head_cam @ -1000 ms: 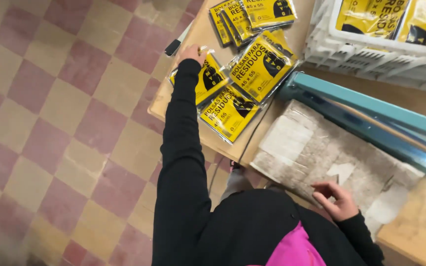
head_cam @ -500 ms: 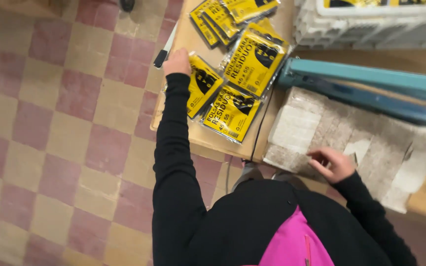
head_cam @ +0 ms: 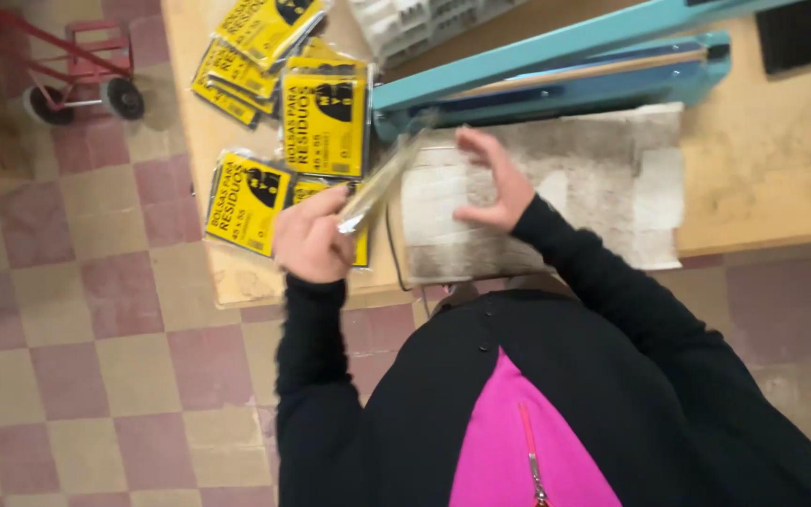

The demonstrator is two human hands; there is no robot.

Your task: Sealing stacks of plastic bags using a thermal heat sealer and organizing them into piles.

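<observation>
My left hand (head_cam: 313, 239) is closed on a clear plastic packet (head_cam: 379, 184) seen edge-on, lifted above the table's front edge. My right hand (head_cam: 492, 180) hovers with fingers spread over a worn grey-white pad (head_cam: 603, 188), holding nothing. Yellow-and-black packets (head_cam: 323, 120) lie on the wooden table (head_cam: 762, 160) to the left of my hands, one of them (head_cam: 241, 202) just beside my left hand. A teal bar-type sealing machine (head_cam: 556, 70) lies behind the pad.
More yellow packets (head_cam: 260, 33) are piled at the table's far left. A white plastic crate (head_cam: 415, 23) stands behind the sealer. A black flat object (head_cam: 790, 33) lies at the far right. A red hand trolley (head_cam: 77, 66) stands on the checkered floor (head_cam: 96, 376).
My left hand came back from the far packets toward the table's front and now holds a clear packet. My right hand lifted off the pad. The view has swung around.
</observation>
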